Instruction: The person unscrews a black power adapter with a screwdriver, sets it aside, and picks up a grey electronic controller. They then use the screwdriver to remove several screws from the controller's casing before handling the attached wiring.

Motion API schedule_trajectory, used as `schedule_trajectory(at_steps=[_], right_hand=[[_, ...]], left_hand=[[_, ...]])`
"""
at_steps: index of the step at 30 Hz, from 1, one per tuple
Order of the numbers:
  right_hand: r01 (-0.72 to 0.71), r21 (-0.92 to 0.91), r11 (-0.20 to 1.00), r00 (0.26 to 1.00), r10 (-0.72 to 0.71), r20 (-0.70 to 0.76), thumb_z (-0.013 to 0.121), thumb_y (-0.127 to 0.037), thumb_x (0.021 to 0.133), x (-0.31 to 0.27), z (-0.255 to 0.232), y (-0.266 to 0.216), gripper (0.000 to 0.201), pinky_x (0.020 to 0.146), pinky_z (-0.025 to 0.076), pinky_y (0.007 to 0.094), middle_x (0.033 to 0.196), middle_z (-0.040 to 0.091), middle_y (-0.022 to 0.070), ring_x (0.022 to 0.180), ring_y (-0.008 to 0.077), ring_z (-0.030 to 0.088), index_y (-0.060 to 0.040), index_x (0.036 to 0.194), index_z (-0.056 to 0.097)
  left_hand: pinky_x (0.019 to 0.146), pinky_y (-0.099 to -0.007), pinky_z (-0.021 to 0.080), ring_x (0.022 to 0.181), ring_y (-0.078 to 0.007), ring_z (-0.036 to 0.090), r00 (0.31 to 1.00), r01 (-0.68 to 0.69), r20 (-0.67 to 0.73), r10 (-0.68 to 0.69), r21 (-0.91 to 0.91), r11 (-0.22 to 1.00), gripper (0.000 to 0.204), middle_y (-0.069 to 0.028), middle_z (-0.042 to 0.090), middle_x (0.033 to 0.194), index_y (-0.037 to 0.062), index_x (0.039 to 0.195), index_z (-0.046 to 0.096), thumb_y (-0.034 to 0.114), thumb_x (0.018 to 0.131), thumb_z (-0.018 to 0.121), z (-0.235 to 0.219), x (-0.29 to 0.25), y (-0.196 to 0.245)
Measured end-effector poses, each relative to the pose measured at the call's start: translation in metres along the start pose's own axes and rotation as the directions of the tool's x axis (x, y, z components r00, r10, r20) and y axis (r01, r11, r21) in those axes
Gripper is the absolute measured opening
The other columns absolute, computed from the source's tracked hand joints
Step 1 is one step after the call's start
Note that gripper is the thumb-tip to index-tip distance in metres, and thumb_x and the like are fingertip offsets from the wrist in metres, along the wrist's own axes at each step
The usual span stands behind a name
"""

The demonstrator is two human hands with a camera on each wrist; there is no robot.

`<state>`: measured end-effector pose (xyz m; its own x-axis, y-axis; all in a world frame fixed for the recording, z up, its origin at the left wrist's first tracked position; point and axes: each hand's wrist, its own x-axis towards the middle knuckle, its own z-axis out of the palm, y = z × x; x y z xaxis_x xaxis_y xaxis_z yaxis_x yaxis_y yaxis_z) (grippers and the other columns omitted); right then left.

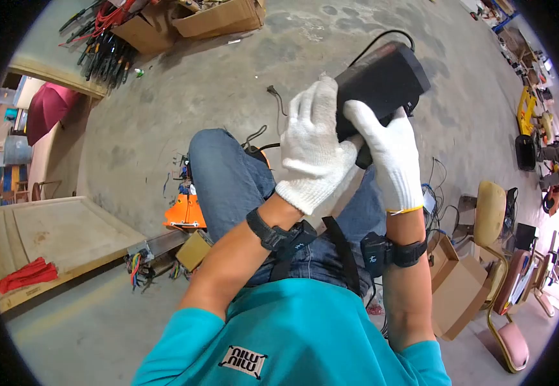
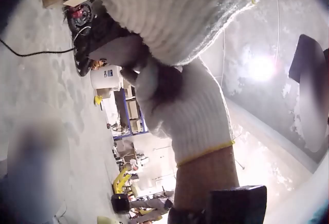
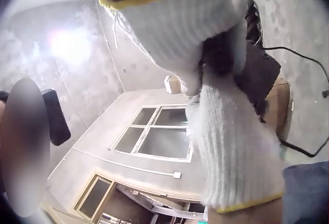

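Observation:
Both hands wear white knitted gloves and hold a black box-shaped device (image 1: pixel 382 83) up in front of the knees. My left hand (image 1: pixel 315 141) grips its left side, back of the hand toward the head camera. On the near side, my right hand (image 1: pixel 388 154) holds it with the thumb across the top face; the other fingers are largely hidden beneath. A black cable (image 1: pixel 382 35) loops out from the device's far end. In the right wrist view, the dark device (image 3: pixel 259 75) shows beyond the two gloves, which partly cover it.
A plug (image 1: pixel 271 90) on a cord lies on the concrete floor. An orange object (image 1: pixel 186 211) is beside the left knee. Cardboard boxes (image 1: pixel 218 19) stand at the far left, a wooden panel (image 1: pixel 67 235) at left. An open carton (image 1: pixel 453 283) and chairs (image 1: pixel 490 212) are at right.

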<state>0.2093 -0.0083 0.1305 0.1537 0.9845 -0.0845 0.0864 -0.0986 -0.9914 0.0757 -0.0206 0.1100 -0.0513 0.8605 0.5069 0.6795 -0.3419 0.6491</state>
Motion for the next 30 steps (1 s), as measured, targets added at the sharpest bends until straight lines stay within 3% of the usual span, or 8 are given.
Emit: schedule_trajectory(at_steps=[3,5,7,12,14,17,21,30], right_hand=[[-0.236,0.171,0.957,0.969,0.219,0.113,0.083,-0.032,0.088,0.006,-0.023,0.011,0.043,0.064,0.054,0.0268,0.092,0.068,0.0059,0.074,0.0125,0.066,-0.0008,0.109,0.061],[-0.236,0.349,0.907,0.971,0.205,0.123,0.076,-0.027,0.095,0.002,-0.033,0.008,0.027,0.052,0.047,0.0215,0.078,0.062,0.0004,0.059,0.008,0.059,-0.0058,0.104,0.062],[-0.2,0.475,0.857,0.979,0.195,0.062,0.076,-0.031,0.095,0.007,-0.036,0.009,0.029,0.051,0.046,0.0207,0.078,0.06,-0.0004,0.055,0.0077,0.056,-0.0069,0.104,0.063],[-0.305,0.356,0.884,0.92,0.369,-0.129,0.078,-0.046,0.091,0.012,-0.028,0.006,0.043,0.043,0.039,0.0214,0.076,0.06,-0.0015,0.05,0.0077,0.053,-0.0075,0.105,0.066],[-0.374,0.198,0.906,0.912,0.398,-0.097,0.077,-0.05,0.091,0.012,-0.038,0.007,0.045,0.043,0.041,0.0222,0.075,0.06,0.0001,0.048,0.0086,0.051,-0.0077,0.102,0.066],[-0.472,0.325,0.82,0.869,0.496,0.011,0.074,-0.059,0.09,0.014,-0.058,0.015,0.053,0.039,0.043,0.0244,0.071,0.06,0.0023,0.045,0.0099,0.049,-0.0074,0.098,0.067],[-0.577,0.23,0.783,0.816,0.561,0.139,0.071,-0.064,0.09,0.023,-0.094,0.042,0.056,0.037,0.042,0.0231,0.073,0.061,0.0021,0.043,0.0103,0.049,-0.0094,0.1,0.066],[-0.591,0.213,0.778,0.805,0.552,0.218,0.069,-0.066,0.09,0.005,-0.09,0.072,0.057,0.035,0.041,0.0227,0.07,0.064,0.003,0.039,0.0122,0.053,-0.01,0.103,0.065]], left_hand=[[0.101,-0.0508,0.049,0.119,-0.0429,0.056,1.0,-0.013,0.014,0.012,0.029,1.0,0.081,-0.021,0.06,0.126,0.0016,0.137,0.051,0.013,0.065,0.085,-0.002,0.0,-0.006],[0.101,-0.0504,0.05,0.119,-0.0425,0.057,1.0,-0.025,0.016,0.024,0.046,0.999,0.082,-0.0207,0.061,0.126,0.002,0.137,0.051,0.013,0.064,0.086,-0.002,-0.001,-0.015],[0.101,-0.049,0.051,0.12,-0.0412,0.057,0.997,-0.066,0.047,0.06,0.134,0.989,0.081,-0.0202,0.061,0.129,0.0029,0.136,0.053,0.014,0.063,0.086,-0.005,-0.007,-0.02],[0.103,-0.0492,0.048,0.124,-0.0389,0.055,0.983,-0.15,0.132,0.125,0.196,0.969,0.089,-0.0183,0.059,0.136,0.0049,0.142,0.054,0.015,0.06,0.085,0.005,-0.018,-0.013],[0.104,-0.0501,0.047,0.124,-0.0385,0.055,0.975,-0.183,0.161,0.151,0.211,0.96,0.088,-0.0178,0.059,0.136,0.005,0.142,0.054,0.016,0.06,0.085,0.005,-0.018,-0.014],[0.105,-0.0519,0.045,0.125,-0.037,0.054,0.96,-0.243,0.198,0.197,0.244,0.939,0.087,-0.0163,0.059,0.137,0.0053,0.141,0.055,0.018,0.06,0.085,0.006,-0.021,-0.022],[0.107,-0.0599,0.041,0.127,-0.034,0.052,0.894,-0.402,0.32,0.314,0.262,0.877,0.087,-0.0133,0.057,0.139,0.0074,0.142,0.056,0.02,0.061,0.084,0.006,-0.032,-0.03],[0.107,-0.0623,0.041,0.123,-0.0307,0.056,0.827,-0.558,0.248,0.505,0.254,0.79,0.066,-0.009,0.062,0.132,0.0109,0.13,0.064,0.018,0.066,0.078,0.009,-0.035,-0.055]])
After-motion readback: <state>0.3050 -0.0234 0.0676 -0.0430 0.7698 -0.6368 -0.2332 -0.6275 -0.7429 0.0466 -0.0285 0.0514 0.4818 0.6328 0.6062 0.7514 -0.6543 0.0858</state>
